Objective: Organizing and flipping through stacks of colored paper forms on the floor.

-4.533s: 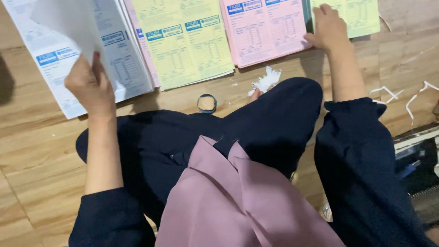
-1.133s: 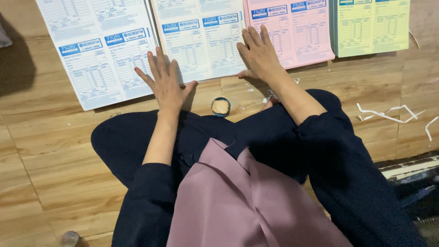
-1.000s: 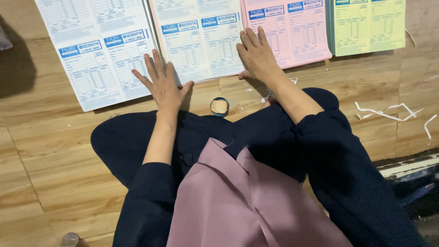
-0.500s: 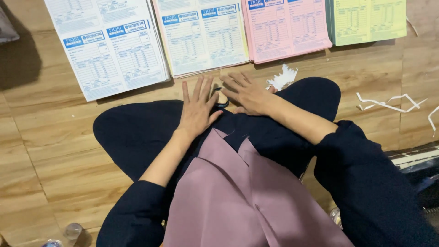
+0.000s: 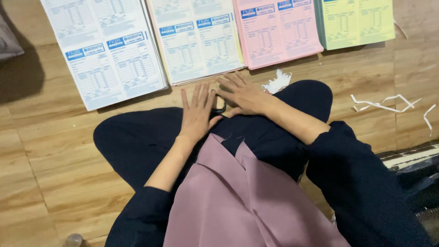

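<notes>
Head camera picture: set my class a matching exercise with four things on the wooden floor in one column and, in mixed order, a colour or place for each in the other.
Things:
1. Leftmost stack of forms
2. Third stack from the left
3. Rightmost stack
4. Crumpled paper scrap

Colour or place:
a. yellow-green
b. white, just beyond the right hand
c. pink
d. white sheets with blue headers, set at an angle

Pairs: 1-d, 2-c, 3-a, 4-b
</notes>
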